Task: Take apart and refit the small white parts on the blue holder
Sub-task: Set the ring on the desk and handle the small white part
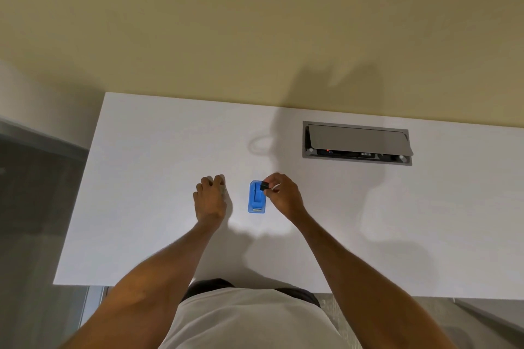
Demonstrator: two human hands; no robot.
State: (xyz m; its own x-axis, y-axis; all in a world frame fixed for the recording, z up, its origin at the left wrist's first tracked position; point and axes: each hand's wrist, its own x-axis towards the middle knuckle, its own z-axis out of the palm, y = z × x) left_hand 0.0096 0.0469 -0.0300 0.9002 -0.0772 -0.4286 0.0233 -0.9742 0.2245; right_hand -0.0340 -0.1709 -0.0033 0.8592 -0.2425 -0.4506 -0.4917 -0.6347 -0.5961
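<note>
A blue holder [256, 198] lies flat on the white table [147, 178], its long side running away from me, with a small white part at its near end. My right hand [282, 195] pinches a small black piece with a white part [266, 186] at the holder's far right corner. To the left of the holder my left hand [211, 197] rests on the table with its fingers curled under. Whether something lies under those fingers is hidden.
A grey cable box [357, 143] with its lid half raised is set into the table at the back right. A beige wall rises behind the table's far edge. The table's left edge drops to a dark floor.
</note>
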